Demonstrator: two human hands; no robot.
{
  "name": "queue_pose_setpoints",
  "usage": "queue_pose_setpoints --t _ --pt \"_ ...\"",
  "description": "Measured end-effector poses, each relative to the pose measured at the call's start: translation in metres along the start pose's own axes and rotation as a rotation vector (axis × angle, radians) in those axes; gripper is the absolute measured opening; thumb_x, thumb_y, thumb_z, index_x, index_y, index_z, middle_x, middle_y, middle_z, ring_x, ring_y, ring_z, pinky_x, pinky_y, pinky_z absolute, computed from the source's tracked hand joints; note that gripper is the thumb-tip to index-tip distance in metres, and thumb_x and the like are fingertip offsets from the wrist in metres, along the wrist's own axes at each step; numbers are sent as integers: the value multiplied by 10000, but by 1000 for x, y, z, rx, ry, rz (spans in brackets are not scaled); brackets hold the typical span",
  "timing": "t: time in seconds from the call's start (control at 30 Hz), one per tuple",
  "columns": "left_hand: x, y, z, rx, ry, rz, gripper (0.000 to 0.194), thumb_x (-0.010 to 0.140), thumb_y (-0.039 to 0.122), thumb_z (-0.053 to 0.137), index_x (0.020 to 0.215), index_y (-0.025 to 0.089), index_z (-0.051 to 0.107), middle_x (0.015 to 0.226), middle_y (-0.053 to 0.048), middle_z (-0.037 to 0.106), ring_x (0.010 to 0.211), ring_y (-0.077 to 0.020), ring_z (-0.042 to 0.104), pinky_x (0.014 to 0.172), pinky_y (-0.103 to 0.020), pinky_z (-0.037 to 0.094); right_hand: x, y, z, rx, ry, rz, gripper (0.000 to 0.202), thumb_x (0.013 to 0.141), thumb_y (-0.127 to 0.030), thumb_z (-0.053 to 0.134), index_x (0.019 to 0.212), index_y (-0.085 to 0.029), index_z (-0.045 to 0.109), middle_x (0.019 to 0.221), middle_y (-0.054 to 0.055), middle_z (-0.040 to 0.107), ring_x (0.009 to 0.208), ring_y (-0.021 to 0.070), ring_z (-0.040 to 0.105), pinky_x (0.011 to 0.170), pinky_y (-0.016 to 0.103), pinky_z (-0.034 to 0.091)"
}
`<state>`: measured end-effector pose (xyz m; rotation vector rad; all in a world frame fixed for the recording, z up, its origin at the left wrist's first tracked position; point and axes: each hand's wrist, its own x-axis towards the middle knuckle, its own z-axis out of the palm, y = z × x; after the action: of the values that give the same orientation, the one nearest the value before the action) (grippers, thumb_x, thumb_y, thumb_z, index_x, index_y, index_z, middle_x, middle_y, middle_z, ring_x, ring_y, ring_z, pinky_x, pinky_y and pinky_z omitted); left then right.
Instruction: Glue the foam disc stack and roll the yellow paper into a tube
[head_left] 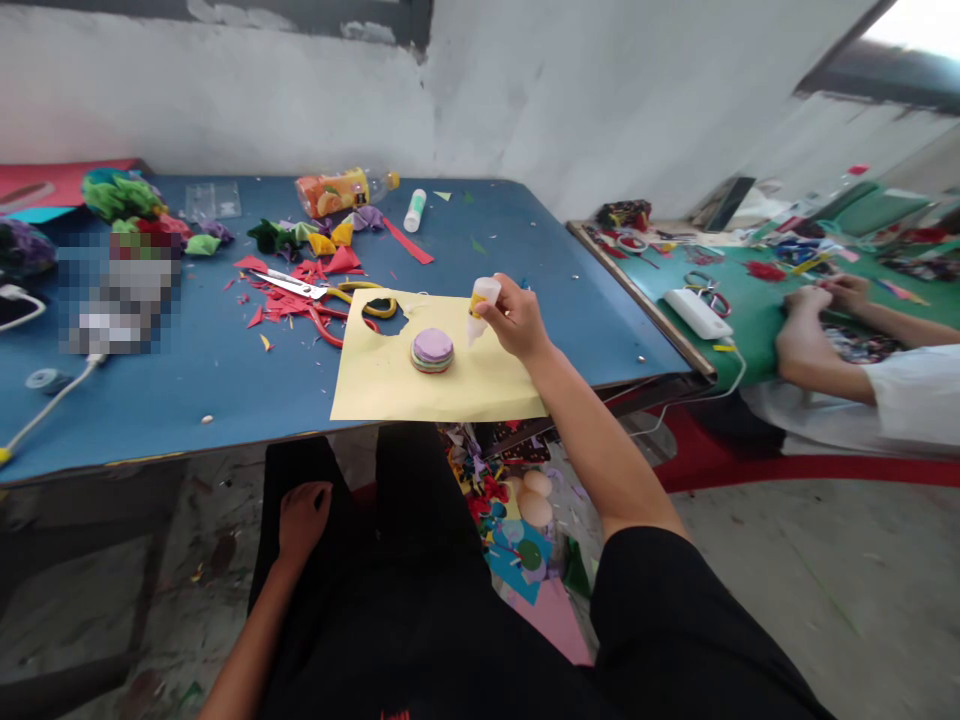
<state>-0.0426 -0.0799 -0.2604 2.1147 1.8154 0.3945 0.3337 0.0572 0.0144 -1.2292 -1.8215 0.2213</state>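
Note:
My right hand (pixel 517 318) is closed round a small translucent glue bottle (pixel 483 296) with a yellow label, its nozzle tilted downward. Below it lies a pale yellow paper sheet (pixel 375 390) with a ragged hole cut near its far left corner. A stack of round paper discs (pixel 433 350), purple on top, rests on that sheet just left of the nozzle; the two are apart. My left hand (pixel 305 515) lies on my thigh below the table edge, its fingers curled, with nothing visible in them.
Scissors with yellow handles (pixel 364 296) and red-handled scissors (pixel 324 327) lie among red paper scraps. Behind are an orange drink bottle (pixel 337 190) and a white-green glue stick (pixel 415 211). A co-worker's hands (pixel 825 295) are at the green table on the right.

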Motion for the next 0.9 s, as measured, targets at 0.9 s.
queue_pose_setpoints --t 0.9 --pt "-1 2 -2 -15 -2 -11 330 928 310 395 961 195 702 1053 -70 718 1029 -251 639 965 -416 428 -1 -1 2 28 -17 11 521 797 -738 490 755 -218 476 530 -76 369 465 70 310 481 254 230"
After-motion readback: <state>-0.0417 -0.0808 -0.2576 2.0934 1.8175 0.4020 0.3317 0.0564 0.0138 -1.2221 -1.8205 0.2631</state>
